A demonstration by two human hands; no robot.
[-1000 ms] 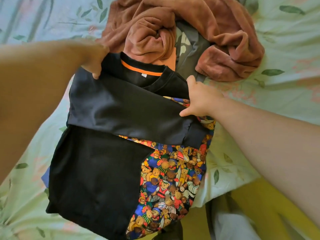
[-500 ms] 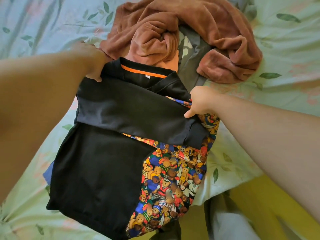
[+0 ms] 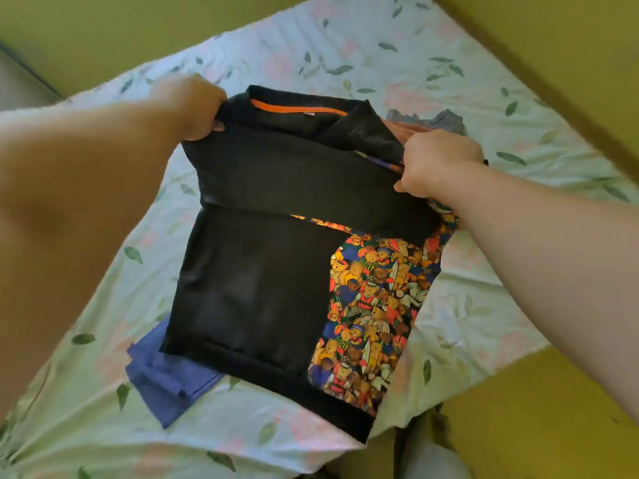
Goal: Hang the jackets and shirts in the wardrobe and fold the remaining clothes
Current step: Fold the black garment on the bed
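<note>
Left hand (image 3: 198, 110) pinches one shoulder of shirt (image 3: 256, 278), right hand (image 3: 437, 164) other shoulder, hands wide apart. Shirt hangs long-way down toward person, over bed (image 3: 484, 323); bottom maybe touching, picture blurry.

1. One wide-angle view, worn on the head, looks forward and steeply down at the bed (image 3: 380, 46).
2. It sits close: the left hand (image 3: 193, 105) and right hand (image 3: 435, 164) reach in from the frame's lower sides.
3. The bed's far edges slant across both upper corners; its near edge crosses the lower right.
</note>
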